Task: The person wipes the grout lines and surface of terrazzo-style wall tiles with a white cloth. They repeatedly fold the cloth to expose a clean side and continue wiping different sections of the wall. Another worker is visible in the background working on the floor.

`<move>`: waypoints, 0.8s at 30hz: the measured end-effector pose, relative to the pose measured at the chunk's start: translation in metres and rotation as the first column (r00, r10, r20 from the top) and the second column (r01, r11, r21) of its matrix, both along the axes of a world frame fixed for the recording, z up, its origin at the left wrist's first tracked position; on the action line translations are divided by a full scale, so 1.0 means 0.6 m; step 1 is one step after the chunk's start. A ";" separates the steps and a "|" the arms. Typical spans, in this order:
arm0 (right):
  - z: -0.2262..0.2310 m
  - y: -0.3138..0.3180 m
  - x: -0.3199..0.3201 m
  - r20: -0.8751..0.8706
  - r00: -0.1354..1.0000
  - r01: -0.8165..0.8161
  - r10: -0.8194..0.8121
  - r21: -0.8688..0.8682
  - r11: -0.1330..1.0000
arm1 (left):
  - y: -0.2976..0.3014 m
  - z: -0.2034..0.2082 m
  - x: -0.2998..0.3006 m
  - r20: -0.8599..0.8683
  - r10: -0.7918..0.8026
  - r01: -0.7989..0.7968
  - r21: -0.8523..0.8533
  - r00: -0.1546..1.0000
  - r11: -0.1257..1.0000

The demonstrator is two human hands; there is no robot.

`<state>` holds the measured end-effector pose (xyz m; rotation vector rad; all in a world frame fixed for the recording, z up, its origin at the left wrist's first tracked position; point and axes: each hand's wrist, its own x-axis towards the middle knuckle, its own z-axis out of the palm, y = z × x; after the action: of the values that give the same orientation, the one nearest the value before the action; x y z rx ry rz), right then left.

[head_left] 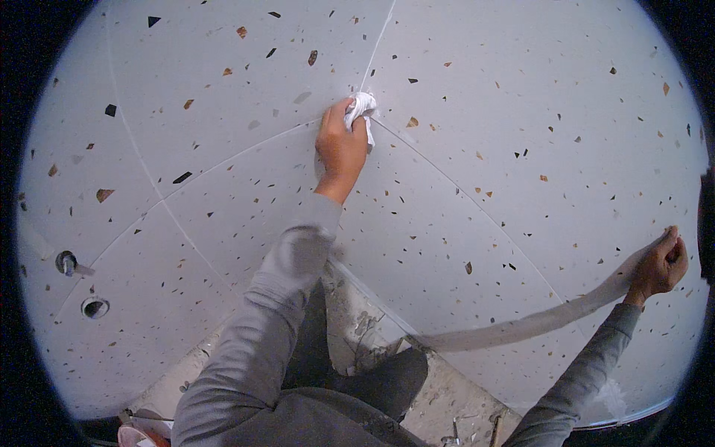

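Note:
My left hand (342,149) is closed around a crumpled white cloth (362,113). It presses the cloth against the speckled tiled wall (477,97), at the inner corner where several pale joint lines meet. Whitish smears surround the cloth there. Off to the right, my right hand (660,265) is up by the adjoining tiled face, its fingers curled together. Whether anything is pinched in them I cannot make out. A long shadow of that arm falls across the tiles.
Two round pipe openings (95,307) pierce the tiles at the left. Below, the rough floor (454,395) carries debris around my legs. A reddish bucket (138,436) stands at the lower left, and a thin stick-like tool (496,430) lies at the lower right.

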<state>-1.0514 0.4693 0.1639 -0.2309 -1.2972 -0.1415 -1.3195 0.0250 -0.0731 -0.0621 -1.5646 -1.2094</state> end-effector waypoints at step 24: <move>0.005 0.012 -0.008 -0.009 1.000 0.020 -0.020 0.024 1.000 | -0.001 0.027 -0.002 0.220 -0.133 0.144 -0.037 0.966 0.989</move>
<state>-1.0561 0.4764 0.1667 -0.2237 -1.2840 -0.1729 -1.3206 0.0245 -0.0567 -0.0768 -1.8080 -1.3192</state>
